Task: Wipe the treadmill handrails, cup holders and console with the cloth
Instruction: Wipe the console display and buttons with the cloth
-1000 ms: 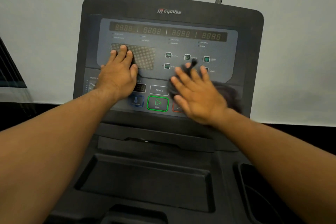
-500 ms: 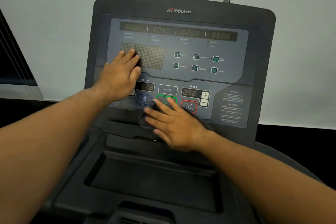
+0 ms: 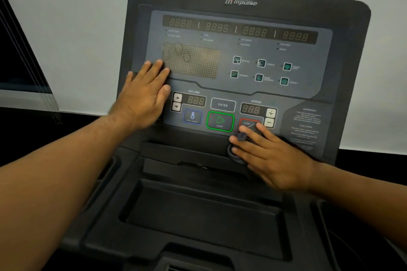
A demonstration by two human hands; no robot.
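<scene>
a: centre frame, the left hand (image 3: 145, 92) lies flat on the left edge of the impulse console (image 3: 308, 61), fingers straight and together, apparently bracing.

b: and the cloth?

a: lower right of the panel. the dark cloth (image 3: 234, 156) sits under the right hand (image 3: 271, 156), whose fingers are spread flat and press it beside the stop button (image 3: 247, 123), likely mid-wipe.

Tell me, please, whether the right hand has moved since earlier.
Yes. The right hand slid down from the program icons, then rightward off the green-framed START button onto the red-framed STOP button.
</scene>
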